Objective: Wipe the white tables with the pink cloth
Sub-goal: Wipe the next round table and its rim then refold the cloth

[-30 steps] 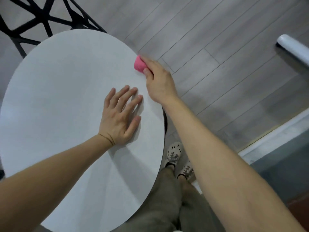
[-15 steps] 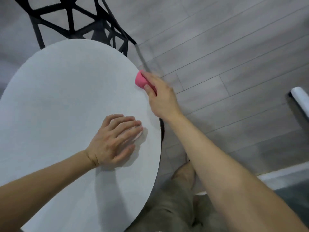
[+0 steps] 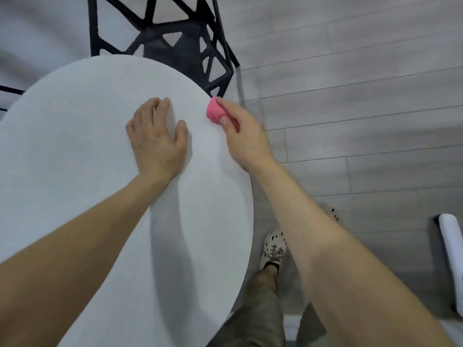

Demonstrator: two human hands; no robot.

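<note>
One table (image 3: 75, 186), one cloth (image 3: 214, 112), one chair (image 3: 172, 43)

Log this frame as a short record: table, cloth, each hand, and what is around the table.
table: round white table
cloth: pink cloth, bunched up, at the table's far right edge
right hand: right hand pinches the cloth between thumb and fingers
left hand: left hand rests flat on the tabletop, holding nothing
chair: black chair beyond the table's far edge
floor: grey plank floor
</note>
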